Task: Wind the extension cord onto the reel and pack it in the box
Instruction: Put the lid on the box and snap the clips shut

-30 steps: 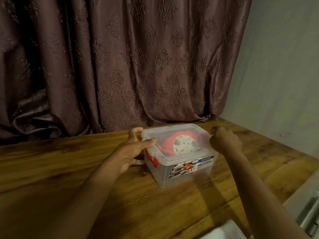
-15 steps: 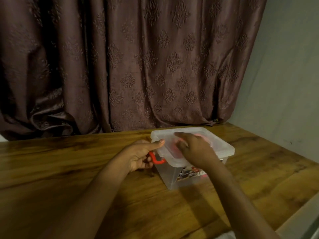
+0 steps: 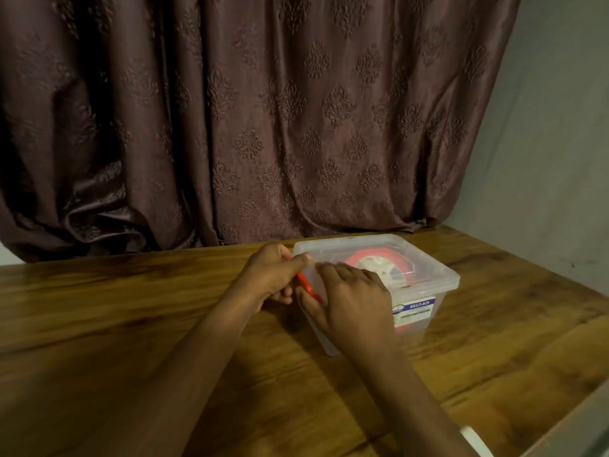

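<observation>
A clear plastic box (image 3: 425, 319) stands on the wooden table, its translucent lid (image 3: 431, 268) lying on top. Through the lid shows the red and white cord reel (image 3: 385, 262), lying flat inside. A red latch (image 3: 308, 286) sits on the box's left end. My left hand (image 3: 272, 275) is at that end, thumb on the lid's corner and fingers curled around the latch. My right hand (image 3: 354, 296) rests on the lid's near left corner, thumb down beside the latch.
The wooden table (image 3: 131, 341) stretches left and toward me. A patterned brown curtain (image 3: 247, 127) hangs behind it, and a grey wall (image 3: 543, 143) rises at the right. A white object (image 3: 473, 438) peeks in at the bottom right edge.
My right hand has moved from the box's right rim across the lid to its left corner. My left hand has closed around the red latch. The lid now lies flat on the box.
</observation>
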